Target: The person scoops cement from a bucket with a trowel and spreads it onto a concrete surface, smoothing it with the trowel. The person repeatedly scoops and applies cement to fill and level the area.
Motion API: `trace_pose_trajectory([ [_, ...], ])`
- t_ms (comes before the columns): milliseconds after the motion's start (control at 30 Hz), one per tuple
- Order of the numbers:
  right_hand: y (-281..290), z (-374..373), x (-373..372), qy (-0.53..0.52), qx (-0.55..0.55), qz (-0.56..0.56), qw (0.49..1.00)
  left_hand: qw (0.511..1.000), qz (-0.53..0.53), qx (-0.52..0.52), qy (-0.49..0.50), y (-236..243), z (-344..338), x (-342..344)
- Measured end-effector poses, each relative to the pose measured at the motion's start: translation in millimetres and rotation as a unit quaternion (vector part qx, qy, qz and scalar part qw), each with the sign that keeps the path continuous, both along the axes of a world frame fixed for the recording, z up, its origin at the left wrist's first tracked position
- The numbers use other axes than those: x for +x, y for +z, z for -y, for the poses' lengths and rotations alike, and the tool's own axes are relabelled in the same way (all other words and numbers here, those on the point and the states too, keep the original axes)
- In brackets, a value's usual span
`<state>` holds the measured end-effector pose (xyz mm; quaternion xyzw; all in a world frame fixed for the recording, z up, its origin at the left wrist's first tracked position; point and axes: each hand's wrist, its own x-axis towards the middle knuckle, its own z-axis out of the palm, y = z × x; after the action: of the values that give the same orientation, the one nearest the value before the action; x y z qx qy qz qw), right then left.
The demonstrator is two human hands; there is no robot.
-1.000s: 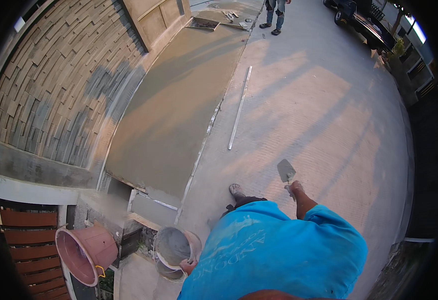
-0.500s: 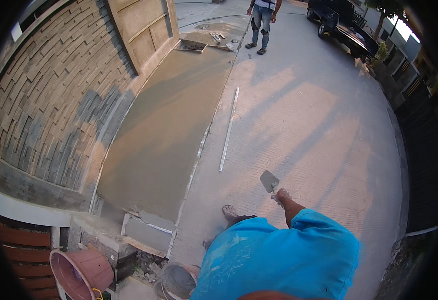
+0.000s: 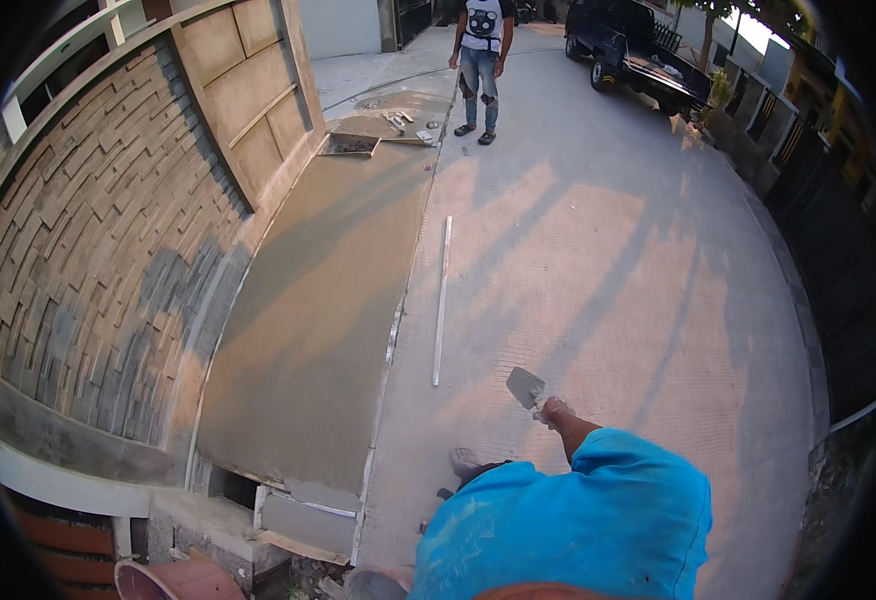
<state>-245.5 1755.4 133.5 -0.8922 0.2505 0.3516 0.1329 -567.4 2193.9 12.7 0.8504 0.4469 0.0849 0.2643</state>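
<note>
My right hand (image 3: 555, 411) is closed around the handle of a trowel (image 3: 526, 386), whose flat grey blade points ahead and a little to the left. The trowel is held out above the pavement, touching nothing that I can see. To its left on the ground lies a long pale straightedge (image 3: 442, 310). Beyond that runs a strip of smooth, wet-looking concrete (image 3: 313, 390) along the wall. At its near end is a small framed section of grey concrete (image 3: 303, 524). My left hand is out of the picture.
A stone-clad wall (image 3: 98, 250) borders the strip. Another person (image 3: 481, 75) stands at the far end, near several small tools (image 3: 398, 121). A dark pickup truck (image 3: 648, 65) is parked at the far right. A reddish bucket (image 3: 183, 580) and a second bucket (image 3: 378, 583) sit near me.
The view has tilted up, so the strip and straightedge sit lower and more of the far person shows. The buckets have mostly slid out at the bottom. My right hand still grips the trowel.
</note>
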Motion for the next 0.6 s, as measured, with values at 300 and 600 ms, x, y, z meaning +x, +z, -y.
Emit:
trace_pose_trajectory([
  [300, 8, 8, -10, -0.044, -0.013, -0.021, 0.999, 1.000, -0.008, -0.001, -0.011, 2, -3, 9],
  [600, 9, 10, -15, -0.027, 0.006, -0.044, 0.999, 1.000, -0.011, -0.001, -0.015, 6, -5, 11],
])
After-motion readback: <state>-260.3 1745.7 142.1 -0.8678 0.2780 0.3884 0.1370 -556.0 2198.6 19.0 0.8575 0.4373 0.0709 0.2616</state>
